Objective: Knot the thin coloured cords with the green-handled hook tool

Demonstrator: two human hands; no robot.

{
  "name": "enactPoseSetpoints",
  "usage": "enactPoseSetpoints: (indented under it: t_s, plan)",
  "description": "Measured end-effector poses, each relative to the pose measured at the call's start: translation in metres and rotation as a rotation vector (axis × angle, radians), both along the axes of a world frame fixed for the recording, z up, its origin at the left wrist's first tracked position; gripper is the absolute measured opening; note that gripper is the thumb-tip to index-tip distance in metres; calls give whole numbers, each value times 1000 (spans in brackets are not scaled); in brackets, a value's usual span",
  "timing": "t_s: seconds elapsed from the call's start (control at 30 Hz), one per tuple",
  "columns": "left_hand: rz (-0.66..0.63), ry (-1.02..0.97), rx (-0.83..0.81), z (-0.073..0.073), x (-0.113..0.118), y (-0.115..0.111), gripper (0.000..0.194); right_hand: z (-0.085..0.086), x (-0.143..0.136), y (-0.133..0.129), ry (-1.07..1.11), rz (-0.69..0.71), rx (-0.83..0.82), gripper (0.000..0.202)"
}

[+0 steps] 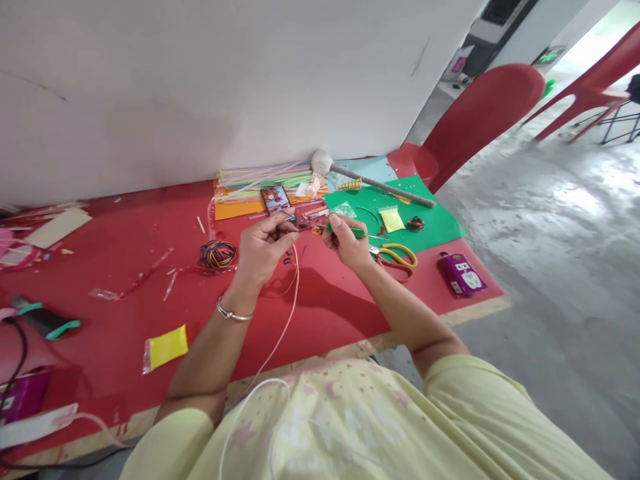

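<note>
Green-handled tool point(358, 233) clasped in right hand point(349, 244), above red tabletop point(310, 333); whether anything is gripped by bent fingers of left hand point(267, 245) cannot be told. Open room left between forearms, bounded by wooden near edge point(350, 353). Phone point(275, 195) partly covered.

A red-covered table point(135, 213) with a bare wooden edge runs along the wall here, and over towards its right end a green sheet point(440, 223) is spread out, with an orange sheet point(229, 211) further left. Straight on the red lie a tangled coil of thin coloured wire point(218, 254), a bright yellow packet point(169, 347) near the front edge, a purple socket box point(464, 275) by the right-hand corner, and a cream card point(59, 228) far left.
</note>
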State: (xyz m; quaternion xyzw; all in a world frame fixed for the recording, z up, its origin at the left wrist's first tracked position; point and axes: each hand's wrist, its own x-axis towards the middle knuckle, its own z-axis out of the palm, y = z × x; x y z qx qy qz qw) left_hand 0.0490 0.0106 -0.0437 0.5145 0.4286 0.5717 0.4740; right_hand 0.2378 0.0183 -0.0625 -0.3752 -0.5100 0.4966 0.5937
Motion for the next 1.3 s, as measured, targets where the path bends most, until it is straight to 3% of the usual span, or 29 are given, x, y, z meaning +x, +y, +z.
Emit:
enactPoseSetpoints:
  t_s: [0.17, 0.3, 0.5, 0.57, 0.63, 0.7, 0.8, 0.93, 1.1, 1.3]
  plan:
    - [-117, 15, -24, 3, -2, 3, 56, -9, -1, 7, 117, 45, -115, 62]
    - [-53, 103, 28, -1, 2, 1, 59, -16, -8, 6, 158, 0, -148, 62]
    - [242, 472, 351, -14, 13, -13, 53, -11, -17, -7, -80, -180, 125, 49]
    - [254, 471, 369, -15, 17, -15, 50, -8, -20, -11, -192, -259, 225, 46]
    - [221, 348, 277, -12, 19, -14, 52, -8, -24, -12, -189, -299, 257, 47]
    - [115, 133, 100, -6, 17, -9, 55, -10, -28, -9, -46, -244, 186, 51]
    - [-139, -159, -145, 7, 6, 0, 54, -12, -25, 6, 216, -11, -88, 58]
    - [-270, -155, -202, 19, -10, 4, 52, -7, -5, 27, 247, 231, -314, 59]
    - [-340, -78, -225, 19, -14, 4, 50, 6, 20, 39, 30, 379, -245, 56]
    - [-354, -83, -230, 16, -12, 7, 50, 21, 35, 39, -213, 391, -115, 55]
